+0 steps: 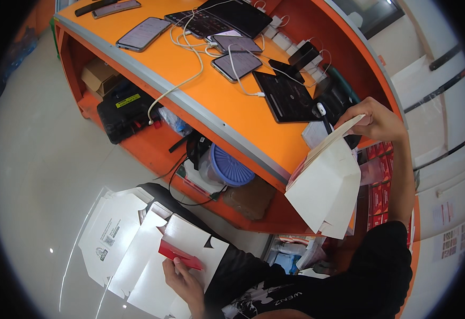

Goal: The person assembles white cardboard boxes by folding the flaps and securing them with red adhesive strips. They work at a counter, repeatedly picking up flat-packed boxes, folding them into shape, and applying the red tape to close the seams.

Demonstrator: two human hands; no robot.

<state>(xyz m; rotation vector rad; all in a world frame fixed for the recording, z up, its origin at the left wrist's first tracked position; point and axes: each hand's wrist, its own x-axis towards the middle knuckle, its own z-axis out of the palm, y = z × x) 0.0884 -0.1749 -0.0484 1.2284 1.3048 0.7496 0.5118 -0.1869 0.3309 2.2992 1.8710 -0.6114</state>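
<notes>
My left hand point(183, 284) is at the lower middle, its thumb pressed on a small red folded card piece point(182, 255). The red piece lies over white unfolded carton sheets point(137, 260), which spread across my lap and out to the left; I cannot tell if it is joined to them. Out at the right, my right hand point(374, 121) pinches the upper edge of a stack of flat white cardboard sheets point(325, 183). That stack hangs tilted beside the right end of the orange desk. My fingertips behind the stack are partly hidden.
Phones point(143, 34), tablets point(283, 95) and white cables point(198, 64) cover much of the orange desk point(211, 101). Chargers point(285, 40) line its back. Underneath are a black case point(126, 109) and a blue-lidded tub point(231, 165). Red boxes point(378, 196) are stacked at the right.
</notes>
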